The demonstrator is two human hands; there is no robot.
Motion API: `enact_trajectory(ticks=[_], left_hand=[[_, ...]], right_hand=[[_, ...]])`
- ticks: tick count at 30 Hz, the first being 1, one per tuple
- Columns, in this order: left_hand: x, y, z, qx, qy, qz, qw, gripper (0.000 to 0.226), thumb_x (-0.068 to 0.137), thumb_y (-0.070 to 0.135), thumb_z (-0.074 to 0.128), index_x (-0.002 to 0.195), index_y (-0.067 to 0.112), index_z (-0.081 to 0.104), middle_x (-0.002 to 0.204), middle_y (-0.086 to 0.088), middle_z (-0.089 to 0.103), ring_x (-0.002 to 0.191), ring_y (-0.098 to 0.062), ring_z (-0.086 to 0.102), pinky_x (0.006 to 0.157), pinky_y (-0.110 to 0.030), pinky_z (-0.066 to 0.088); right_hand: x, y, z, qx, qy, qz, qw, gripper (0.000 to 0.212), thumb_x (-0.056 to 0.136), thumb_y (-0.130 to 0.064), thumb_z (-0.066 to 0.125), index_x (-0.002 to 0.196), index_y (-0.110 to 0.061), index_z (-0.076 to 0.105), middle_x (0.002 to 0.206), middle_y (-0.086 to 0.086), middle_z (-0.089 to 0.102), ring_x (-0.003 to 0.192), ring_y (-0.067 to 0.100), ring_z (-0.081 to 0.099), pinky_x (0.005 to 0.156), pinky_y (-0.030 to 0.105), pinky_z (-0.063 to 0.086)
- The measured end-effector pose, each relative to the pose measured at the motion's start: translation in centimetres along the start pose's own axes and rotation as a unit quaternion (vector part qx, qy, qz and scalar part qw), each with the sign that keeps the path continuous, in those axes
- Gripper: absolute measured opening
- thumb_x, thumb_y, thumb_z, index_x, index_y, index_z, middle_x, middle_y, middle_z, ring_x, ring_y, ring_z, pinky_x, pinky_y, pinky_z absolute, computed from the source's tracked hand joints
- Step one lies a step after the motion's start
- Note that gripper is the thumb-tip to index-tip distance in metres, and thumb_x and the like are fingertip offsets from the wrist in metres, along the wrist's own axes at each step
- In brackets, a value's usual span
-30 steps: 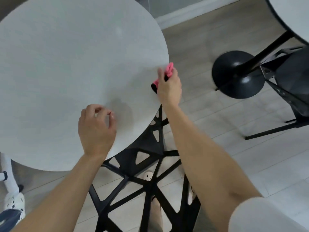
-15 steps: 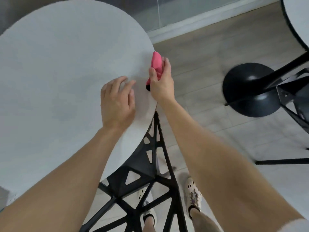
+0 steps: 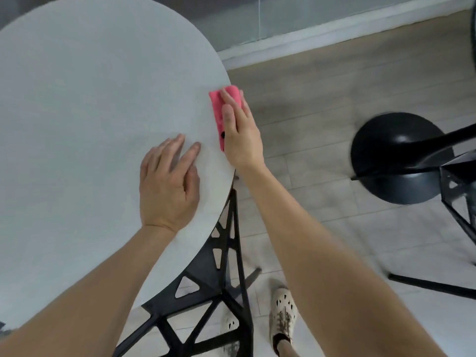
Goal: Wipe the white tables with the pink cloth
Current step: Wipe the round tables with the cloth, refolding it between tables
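The round white desk [image 3: 90,124] curves away from you, and its right rim runs just under your right hand [image 3: 240,135]. Beyond that rim the wood-look floor [image 3: 322,99] lies open as far as the black pedestal base [image 3: 396,155] of a neighbouring table. A black lattice chair [image 3: 206,302] sits tucked under the near edge, beside your shoe [image 3: 283,315]. The pink cloth [image 3: 216,112] lies right at the rim, its outer side reaching past the edge. Your right hand presses flat on it with straight fingers and the thumb on top. Your left hand [image 3: 167,186] rests open, palm down on the bare desk just beside the cloth, its fingertips close to it but not touching.
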State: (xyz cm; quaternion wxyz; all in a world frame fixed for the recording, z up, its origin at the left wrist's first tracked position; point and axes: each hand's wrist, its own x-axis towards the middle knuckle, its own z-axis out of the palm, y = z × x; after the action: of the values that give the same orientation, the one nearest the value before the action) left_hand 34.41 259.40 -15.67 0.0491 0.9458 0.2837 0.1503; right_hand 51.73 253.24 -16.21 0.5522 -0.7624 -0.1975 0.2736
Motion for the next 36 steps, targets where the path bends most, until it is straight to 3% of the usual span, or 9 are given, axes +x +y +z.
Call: enact_trajectory(ticks=[4,7,8,12,18,25,29,33,36], left_hand=[[0.1,0.1,-0.2,0.002,-0.004,-0.001,1.0,0.043,0.11,0.019,0.048,0.15,0.02,0.064,0.161,-0.01,0.053,0.151,-0.032,0.047,0.123,-0.056,0.035],[0.1,0.3,-0.3,0.009,-0.017,-0.007,1.0,0.044,0.11,0.021,0.047,0.15,0.02,0.063,0.163,-0.01,0.051,0.153,-0.031,0.044,0.125,-0.056,0.032],[0.1,0.3,-0.3,0.012,-0.021,-0.007,1.0,0.044,0.109,0.021,0.046,0.151,0.019,0.062,0.163,-0.009,0.051,0.154,-0.031,0.043,0.126,-0.055,0.032],[0.1,0.4,-0.5,0.008,-0.021,-0.008,1.0,0.044,0.11,0.02,0.047,0.15,0.018,0.064,0.162,-0.011,0.052,0.153,-0.033,0.044,0.125,-0.056,0.033],[0.2,0.3,-0.4,0.012,-0.015,0.006,1.0,0.045,0.109,0.017,0.047,0.15,0.016,0.064,0.161,-0.012,0.053,0.151,-0.036,0.047,0.123,-0.058,0.036],[0.3,0.6,-0.7,0.014,-0.036,-0.009,0.999,0.048,0.105,0.014,0.052,0.153,0.017,0.062,0.165,-0.012,0.049,0.153,-0.036,0.046,0.123,-0.061,0.036],[0.2,0.6,-1.0,0.039,-0.061,-0.005,0.997,0.049,0.104,0.015,0.054,0.153,0.015,0.062,0.164,-0.014,0.05,0.152,-0.038,0.048,0.122,-0.061,0.036],[2.3,1.3,-1.7,0.01,-0.042,-0.053,0.998,0.035,0.104,0.017,0.059,0.135,0.014,0.073,0.14,-0.008,0.067,0.127,-0.036,0.063,0.114,-0.051,0.044],[6.2,1.1,-1.3,-0.004,0.001,-0.132,0.991,0.033,0.106,0.017,0.055,0.134,0.016,0.073,0.131,-0.003,0.069,0.117,-0.032,0.062,0.106,-0.046,0.047]], right_hand=[[-2.4,0.5,0.9,0.015,0.027,0.033,0.999,0.064,0.118,-0.037,0.038,0.174,-0.036,0.008,0.173,-0.012,0.038,0.142,0.016,0.056,0.105,0.039,0.052],[-11.1,1.4,1.8,0.029,0.014,0.062,0.998,0.066,0.118,-0.039,0.038,0.174,-0.04,0.004,0.169,-0.038,0.021,0.141,-0.024,0.035,0.107,0.011,0.042],[-13.1,1.4,1.9,0.03,0.003,0.07,0.997,0.067,0.117,-0.04,0.038,0.173,-0.044,0.001,0.168,-0.042,0.018,0.141,-0.024,0.035,0.105,0.009,0.042],[-9.1,0.6,1.1,-0.003,0.001,0.054,0.999,0.068,0.116,-0.035,0.042,0.174,-0.036,0.006,0.177,-0.019,0.024,0.154,0.01,0.042,0.117,0.037,0.046],[10.2,-2.3,0.7,-0.111,-0.049,-0.009,0.993,0.063,0.111,-0.03,0.049,0.171,-0.023,0.032,0.162,-0.001,0.054,0.141,0.024,0.055,0.102,0.031,0.043],[-4.0,0.2,-1.5,-0.073,-0.072,0.031,0.994,0.067,0.117,-0.038,0.042,0.175,-0.031,0.008,0.178,-0.015,0.024,0.156,0.003,0.032,0.109,0.007,0.031],[0.7,-1.2,-2.1,-0.097,-0.115,0.034,0.988,0.069,0.116,-0.038,0.043,0.175,-0.031,0.007,0.177,-0.013,0.028,0.154,0.01,0.04,0.112,0.028,0.04],[16.2,-5.2,1.0,-0.171,-0.172,-0.02,0.97,0.066,0.114,-0.03,0.047,0.174,-0.025,0.02,0.168,-0.002,0.045,0.143,0.026,0.054,0.098,0.032,0.043],[18.6,-5.7,2.7,-0.195,-0.18,-0.058,0.962,0.068,0.113,-0.027,0.046,0.174,-0.023,0.018,0.172,-0.001,0.038,0.139,0.031,0.056,0.093,0.034,0.045]])
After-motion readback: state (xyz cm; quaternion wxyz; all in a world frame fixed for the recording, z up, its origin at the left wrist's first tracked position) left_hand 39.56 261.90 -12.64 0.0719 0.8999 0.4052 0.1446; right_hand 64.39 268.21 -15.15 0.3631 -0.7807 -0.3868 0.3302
